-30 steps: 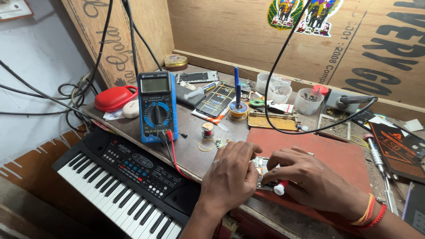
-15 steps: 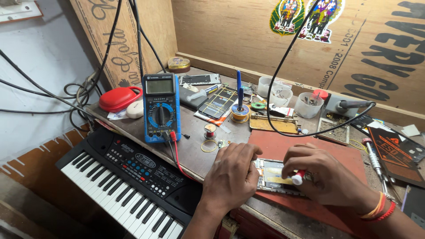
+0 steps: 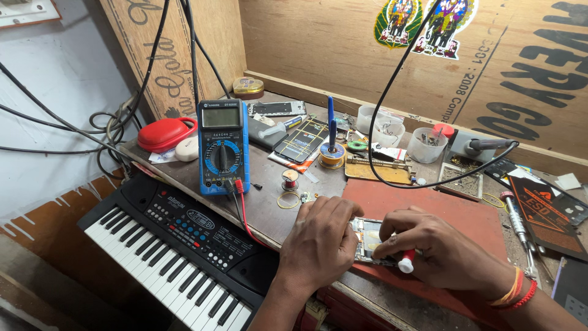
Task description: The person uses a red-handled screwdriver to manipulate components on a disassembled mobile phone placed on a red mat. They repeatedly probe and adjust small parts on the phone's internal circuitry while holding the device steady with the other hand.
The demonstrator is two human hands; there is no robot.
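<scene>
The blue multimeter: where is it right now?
In the head view the blue multimeter stands at the left of the bench, just behind the black keyboard and right of the red case, away from both hands.
</scene>
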